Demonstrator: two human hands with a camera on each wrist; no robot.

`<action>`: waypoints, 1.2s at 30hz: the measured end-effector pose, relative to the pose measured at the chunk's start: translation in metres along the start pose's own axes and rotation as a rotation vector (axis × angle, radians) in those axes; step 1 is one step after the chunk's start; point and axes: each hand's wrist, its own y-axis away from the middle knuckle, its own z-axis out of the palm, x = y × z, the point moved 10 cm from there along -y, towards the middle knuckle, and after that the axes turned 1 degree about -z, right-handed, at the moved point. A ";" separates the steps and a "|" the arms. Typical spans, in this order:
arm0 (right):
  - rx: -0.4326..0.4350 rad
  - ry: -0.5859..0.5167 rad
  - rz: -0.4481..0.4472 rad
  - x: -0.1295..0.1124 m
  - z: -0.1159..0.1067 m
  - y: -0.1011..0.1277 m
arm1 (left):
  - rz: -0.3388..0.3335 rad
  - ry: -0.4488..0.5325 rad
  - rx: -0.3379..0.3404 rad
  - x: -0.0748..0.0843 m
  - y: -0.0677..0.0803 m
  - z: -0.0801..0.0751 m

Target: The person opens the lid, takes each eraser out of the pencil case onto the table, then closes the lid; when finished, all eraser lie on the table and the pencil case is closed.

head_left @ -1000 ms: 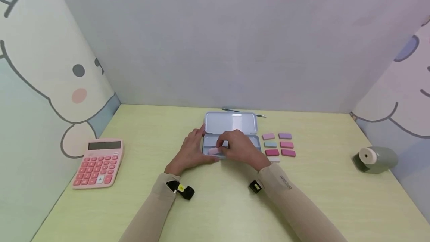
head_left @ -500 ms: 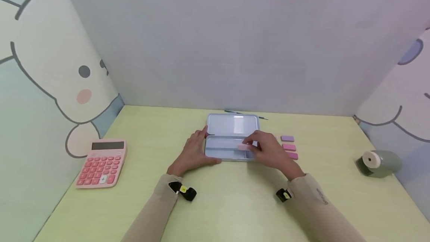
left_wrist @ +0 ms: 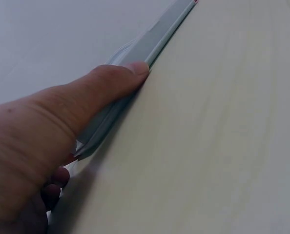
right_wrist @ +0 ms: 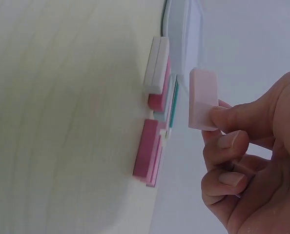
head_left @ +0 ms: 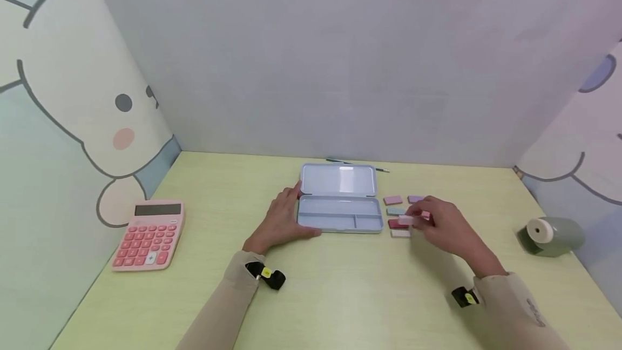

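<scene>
A pale blue pencil case [head_left: 324, 223] lies with its lid [head_left: 324, 180] raised, and its divided tray holds nothing I can see. My left hand [head_left: 278, 223] rests at its near left corner, thumb laid along the front edge and fingers along the left side; the left wrist view shows the thumb [left_wrist: 106, 87] on the edge. Above the rows of erasers, my right hand [head_left: 449, 228] pinches a pale pink eraser [right_wrist: 203, 95] between thumb and fingers. A white eraser [head_left: 400, 234] and a light blue eraser [head_left: 396, 211] lie beneath; the hand hides part of the right row.
A purple-pink eraser [head_left: 392, 200] and a purple eraser [head_left: 415, 199] lie at the rows' far end. Behind the case lies a pencil [head_left: 382, 170]. A pink calculator [head_left: 149, 235] stands far left, and a grey-green device with a white roller [head_left: 551, 236] far right.
The right hand has lifted the pale pink eraser out of the case's tray and carried it right, over the other erasers. The left hand has stayed at the case.
</scene>
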 end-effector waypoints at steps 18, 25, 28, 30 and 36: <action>-0.079 0.041 0.020 0.033 0.005 0.032 | -0.004 -0.025 -0.005 -0.002 -0.002 0.002; -0.020 0.039 0.049 0.036 0.002 0.033 | -0.014 -0.021 -0.006 -0.001 -0.001 0.001; -0.028 0.037 0.030 0.035 0.005 0.032 | -0.024 -0.018 -0.005 -0.002 0.000 0.000; -0.030 0.038 0.022 0.035 0.006 0.031 | -0.027 -0.012 -0.005 -0.002 0.000 0.000; -0.028 0.040 0.023 0.034 0.005 0.030 | -0.024 -0.011 -0.008 -0.001 -0.001 0.001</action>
